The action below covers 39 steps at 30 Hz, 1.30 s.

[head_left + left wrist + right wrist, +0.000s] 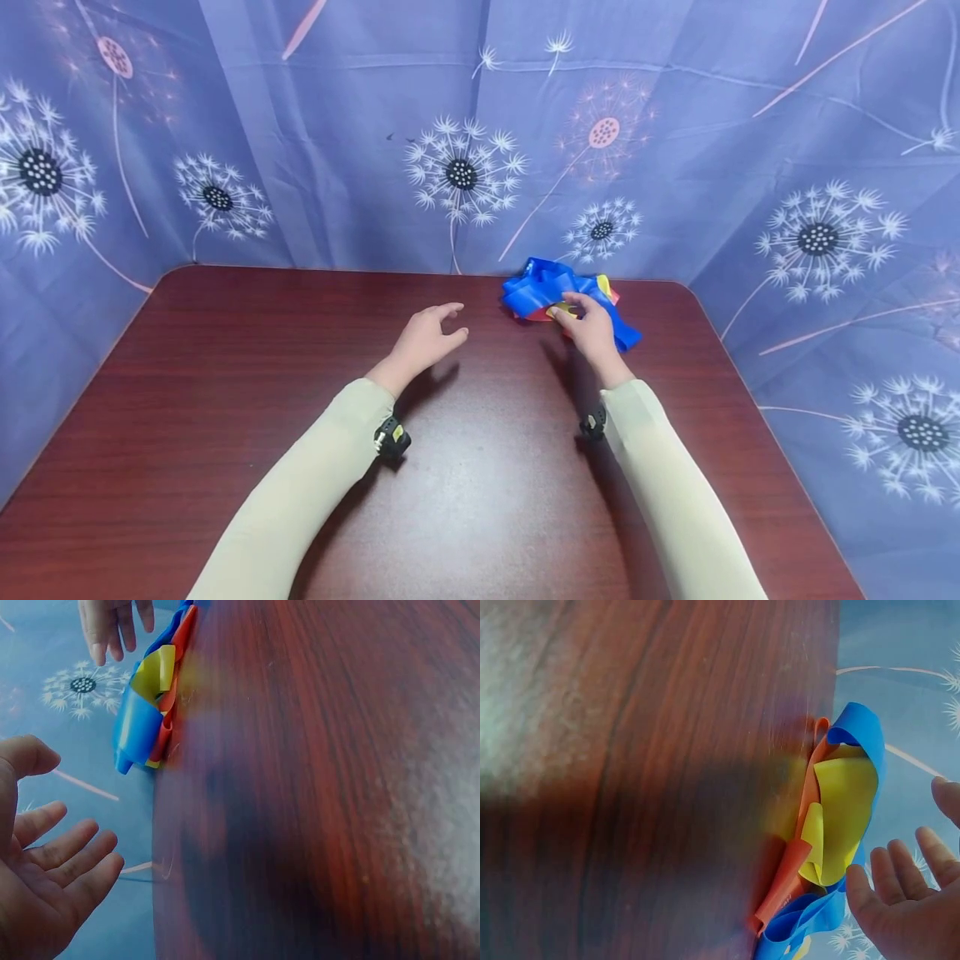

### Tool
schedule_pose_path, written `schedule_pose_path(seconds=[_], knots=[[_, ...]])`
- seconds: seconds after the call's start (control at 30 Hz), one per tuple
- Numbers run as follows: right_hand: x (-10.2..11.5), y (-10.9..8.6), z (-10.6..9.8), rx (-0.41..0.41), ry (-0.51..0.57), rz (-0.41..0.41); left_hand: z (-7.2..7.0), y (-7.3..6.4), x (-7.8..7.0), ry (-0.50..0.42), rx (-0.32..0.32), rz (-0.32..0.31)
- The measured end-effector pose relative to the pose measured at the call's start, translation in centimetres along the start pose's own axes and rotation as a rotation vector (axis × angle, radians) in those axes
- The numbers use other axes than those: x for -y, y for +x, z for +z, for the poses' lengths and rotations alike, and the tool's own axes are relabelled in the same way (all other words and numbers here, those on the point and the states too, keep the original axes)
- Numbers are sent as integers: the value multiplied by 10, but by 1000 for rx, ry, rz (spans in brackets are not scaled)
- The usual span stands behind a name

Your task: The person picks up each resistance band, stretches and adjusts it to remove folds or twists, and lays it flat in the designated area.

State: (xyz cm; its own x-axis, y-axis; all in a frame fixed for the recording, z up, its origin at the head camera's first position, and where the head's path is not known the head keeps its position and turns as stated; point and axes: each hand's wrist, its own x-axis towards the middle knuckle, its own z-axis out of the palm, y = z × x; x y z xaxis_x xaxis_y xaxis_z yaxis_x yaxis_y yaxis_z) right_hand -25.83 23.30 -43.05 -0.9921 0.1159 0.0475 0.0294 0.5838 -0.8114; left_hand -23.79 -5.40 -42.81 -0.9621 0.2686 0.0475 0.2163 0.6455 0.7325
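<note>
1. We have the band bundle [542,289] at the far edge of the worktop [480,467], long axis left-right; right hand [592,333] nearer, left hand [420,343] off to its left.
2. Fingers apart on both, gripping nothing; we can't tell right-hand contact.
3. Right wrist view gives us the broad yellow fold [847,814], mostly hidden from head.

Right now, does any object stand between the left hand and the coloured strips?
Nothing visible stands between the left hand and the coloured strips; only tabletop shows in that gap. In the head view, the right hand overlaps the strips' right part, outside that gap.
</note>
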Motion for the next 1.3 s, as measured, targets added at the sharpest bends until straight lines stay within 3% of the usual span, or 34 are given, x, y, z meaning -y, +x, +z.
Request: schedule_pose_path(seconds=[0.5,0.8,1.07,1.3], knots=[[2,5,14,-7,45,46,14,18,-4,-19,-2,3],[-1,8,19,-13,61,109,25,26,-12,-38,0,-27],[-2,11,23,-11,146,188,34,31,-16,-53,33,-57],[2,18,29,-70,259,220,41,35,-18,-40,31,-47]])
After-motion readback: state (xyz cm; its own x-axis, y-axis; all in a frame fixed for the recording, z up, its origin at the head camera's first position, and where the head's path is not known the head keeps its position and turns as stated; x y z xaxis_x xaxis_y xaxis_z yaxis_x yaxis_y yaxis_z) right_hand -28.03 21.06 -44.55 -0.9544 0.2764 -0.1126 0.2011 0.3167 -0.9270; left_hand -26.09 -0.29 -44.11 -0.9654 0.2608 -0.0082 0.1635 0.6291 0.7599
